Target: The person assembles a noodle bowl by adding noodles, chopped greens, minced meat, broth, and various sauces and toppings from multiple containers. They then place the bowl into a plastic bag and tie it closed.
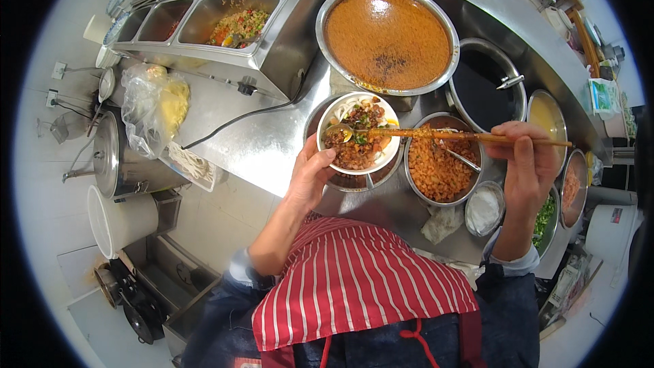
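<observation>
My left hand (312, 174) grips a white bowl (392, 123) by its left side, thumb at the rim. White noodles show in the bowl under brown minced topping and green bits. In my right hand (524, 167) is a small spoon (477, 137) with a long wooden handle, held level. Its metal head rests over the topping at the bowl's left side. The bowl is held above a steel basin (371, 182) that it mostly hides. Beneath the spoon handle stands a steel bowl of orange-brown diced food (439, 170) with a metal spoon in it.
Behind is a large basin of orange-brown sauce (388, 37), beside a pot of dark liquid (484, 85). White powder (484, 208) and chopped greens (545, 221) sit near my right arm. At left are a food warmer (231, 20), a black cable (238, 123) and a plastic bag (157, 105).
</observation>
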Available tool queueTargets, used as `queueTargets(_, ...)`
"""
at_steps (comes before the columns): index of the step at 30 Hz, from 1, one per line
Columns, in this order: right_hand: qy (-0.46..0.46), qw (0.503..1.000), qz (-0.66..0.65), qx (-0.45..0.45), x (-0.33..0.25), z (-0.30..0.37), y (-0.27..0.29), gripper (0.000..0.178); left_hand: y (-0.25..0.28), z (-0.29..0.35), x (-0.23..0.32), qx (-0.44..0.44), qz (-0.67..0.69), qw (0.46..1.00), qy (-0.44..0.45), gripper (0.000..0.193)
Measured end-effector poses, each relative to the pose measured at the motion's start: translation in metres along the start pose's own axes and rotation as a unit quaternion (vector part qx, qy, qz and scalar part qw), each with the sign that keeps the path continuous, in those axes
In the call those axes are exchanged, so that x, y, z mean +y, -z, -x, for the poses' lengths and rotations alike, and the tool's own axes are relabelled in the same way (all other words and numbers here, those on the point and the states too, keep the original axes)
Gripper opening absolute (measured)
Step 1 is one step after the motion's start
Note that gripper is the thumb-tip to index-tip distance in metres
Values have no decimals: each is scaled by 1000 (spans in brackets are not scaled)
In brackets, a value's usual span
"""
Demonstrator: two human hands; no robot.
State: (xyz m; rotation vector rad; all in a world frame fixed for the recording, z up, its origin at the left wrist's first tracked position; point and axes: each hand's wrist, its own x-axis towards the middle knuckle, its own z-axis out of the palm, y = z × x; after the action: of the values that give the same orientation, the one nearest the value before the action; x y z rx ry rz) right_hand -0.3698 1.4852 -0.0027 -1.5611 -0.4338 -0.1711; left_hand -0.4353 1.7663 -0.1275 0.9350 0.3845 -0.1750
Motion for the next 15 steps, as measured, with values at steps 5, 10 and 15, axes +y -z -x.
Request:
queueTargets(5, -6, 999, -32, -19, 5, -6, 10, 20, 4, 3, 2, -1, -15, 1000, 13, 69)
queueTargets(10, 2, 999, -31, -40, 5, -2, 21, 20, 6, 8, 4, -11, -4, 1000, 20, 67)
queueTargets(15, 9, 998, -32, -57, 4, 3, 29, 18, 9, 9, 4, 3, 23, 999, 47, 61)
